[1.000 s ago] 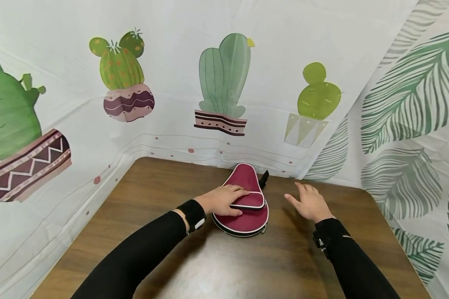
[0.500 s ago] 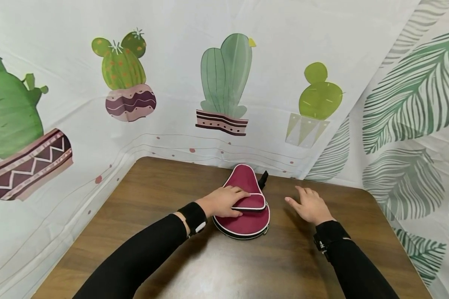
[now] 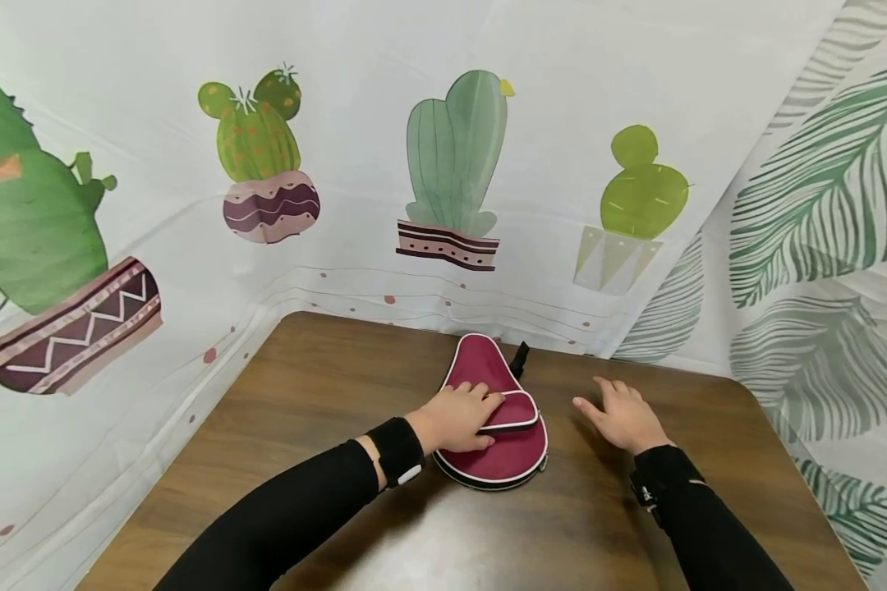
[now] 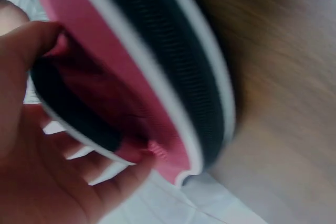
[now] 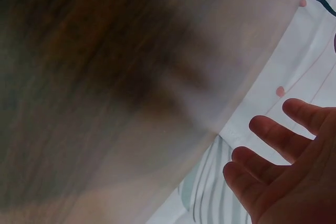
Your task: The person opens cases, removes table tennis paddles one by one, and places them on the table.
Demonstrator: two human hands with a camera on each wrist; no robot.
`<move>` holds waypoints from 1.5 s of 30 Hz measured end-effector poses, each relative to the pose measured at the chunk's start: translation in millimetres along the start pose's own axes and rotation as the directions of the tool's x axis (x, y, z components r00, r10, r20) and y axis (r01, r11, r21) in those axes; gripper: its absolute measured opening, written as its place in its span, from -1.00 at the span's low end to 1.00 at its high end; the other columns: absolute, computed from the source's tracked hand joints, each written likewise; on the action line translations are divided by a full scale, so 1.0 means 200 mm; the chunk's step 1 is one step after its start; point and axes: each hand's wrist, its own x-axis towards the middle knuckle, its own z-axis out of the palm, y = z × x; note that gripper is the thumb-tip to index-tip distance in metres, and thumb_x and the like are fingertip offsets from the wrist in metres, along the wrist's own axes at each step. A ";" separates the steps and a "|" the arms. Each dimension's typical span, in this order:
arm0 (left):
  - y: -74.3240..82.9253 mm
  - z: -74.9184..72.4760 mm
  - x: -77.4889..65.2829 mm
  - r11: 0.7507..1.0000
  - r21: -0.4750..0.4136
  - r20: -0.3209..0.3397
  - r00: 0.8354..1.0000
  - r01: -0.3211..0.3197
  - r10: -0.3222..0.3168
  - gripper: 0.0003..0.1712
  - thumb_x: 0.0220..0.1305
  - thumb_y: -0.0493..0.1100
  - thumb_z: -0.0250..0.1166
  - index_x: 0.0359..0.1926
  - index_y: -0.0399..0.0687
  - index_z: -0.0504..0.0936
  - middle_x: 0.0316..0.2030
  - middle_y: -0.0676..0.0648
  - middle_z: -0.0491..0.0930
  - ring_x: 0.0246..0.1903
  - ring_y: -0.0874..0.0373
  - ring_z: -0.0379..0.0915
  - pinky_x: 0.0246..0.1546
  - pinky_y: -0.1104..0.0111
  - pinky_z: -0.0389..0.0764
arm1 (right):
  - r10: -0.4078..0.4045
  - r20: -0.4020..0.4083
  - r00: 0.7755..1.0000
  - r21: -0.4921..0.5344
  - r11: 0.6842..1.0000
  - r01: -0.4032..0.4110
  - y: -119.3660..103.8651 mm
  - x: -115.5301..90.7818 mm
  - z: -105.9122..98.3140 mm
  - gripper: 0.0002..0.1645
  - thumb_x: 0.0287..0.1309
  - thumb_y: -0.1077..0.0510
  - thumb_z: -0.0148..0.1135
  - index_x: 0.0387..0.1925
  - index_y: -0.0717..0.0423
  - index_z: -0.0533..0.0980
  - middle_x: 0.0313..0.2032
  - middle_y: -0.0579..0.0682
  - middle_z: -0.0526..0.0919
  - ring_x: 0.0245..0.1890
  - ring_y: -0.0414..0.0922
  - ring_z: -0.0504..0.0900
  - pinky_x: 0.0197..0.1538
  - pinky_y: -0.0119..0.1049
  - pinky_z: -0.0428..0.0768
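A maroon, gourd-shaped table tennis paddle case [image 3: 504, 456] with white piping lies on the wooden table, narrow end toward the wall. My left hand [image 3: 460, 419] grips its small front pocket [image 3: 521, 405] from the left side. Seen from the left wrist, the pocket mouth gapes between thumb and fingers; the thumb tip is at one end, and fingers curl along the outer flap [image 4: 79, 121]. To the right of the case, my right hand [image 3: 624, 417] hovers over the table with fingers spread, holding nothing; the right wrist view shows its straight fingers [image 5: 278, 137].
The brown table [image 3: 355, 361] has rounded back corners. A white cloth [image 3: 355, 148] printed with cacti and leaves hangs along its back and sides. A black strap [image 3: 520, 359] sticks out behind the case's right side.
The case has slid a little toward me along with my left hand. My right hand has come slightly nearer too, still with its fingers spread. The head view has shifted slightly.
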 end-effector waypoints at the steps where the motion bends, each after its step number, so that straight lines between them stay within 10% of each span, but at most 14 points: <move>1: 0.01 -0.01 0.00 1.000 -0.006 0.009 1.000 0.003 -0.003 -0.15 0.28 0.34 0.24 0.45 0.09 0.28 0.27 -0.04 0.40 0.20 0.00 0.39 0.11 0.11 0.54 | -0.002 -0.002 1.000 0.002 1.000 0.003 0.00 0.00 0.00 0.02 0.42 -0.45 -0.18 0.41 0.37 0.24 0.32 0.47 0.34 0.32 0.48 0.26 0.32 0.34 0.25; 8: 0.01 -0.04 0.00 0.994 -0.104 0.021 0.999 -0.037 0.040 -0.14 0.31 0.37 0.18 0.52 0.22 0.22 0.48 -0.08 0.21 0.44 -0.04 0.16 0.36 0.07 0.34 | -0.004 0.006 1.000 0.010 1.000 0.004 -0.01 0.00 0.02 0.03 0.41 -0.45 -0.19 0.40 0.38 0.24 0.31 0.47 0.35 0.32 0.47 0.26 0.31 0.35 0.25; 34: 0.20 -0.03 0.03 0.987 -0.025 -0.038 0.987 0.157 -0.158 -0.14 0.30 0.49 0.07 0.48 0.22 0.30 0.20 -0.09 0.51 0.10 -0.01 0.48 -0.11 0.16 0.63 | -0.007 0.019 1.000 0.027 1.000 0.006 0.02 -0.03 0.01 -0.04 0.45 -0.41 -0.20 0.37 0.36 0.30 0.29 0.45 0.39 0.30 0.48 0.28 0.31 0.33 0.26; 45: 0.07 -0.05 -0.02 0.976 -0.120 0.047 0.983 0.182 -0.178 0.00 0.13 0.65 0.03 0.50 0.35 0.27 0.19 -0.09 0.46 0.12 0.01 0.39 -0.07 0.15 0.58 | -0.055 0.002 0.999 0.056 0.997 0.054 0.01 -0.02 0.04 -0.13 0.47 -0.36 -0.16 0.30 0.32 0.42 0.23 0.36 0.50 0.31 0.36 0.36 0.34 0.27 0.25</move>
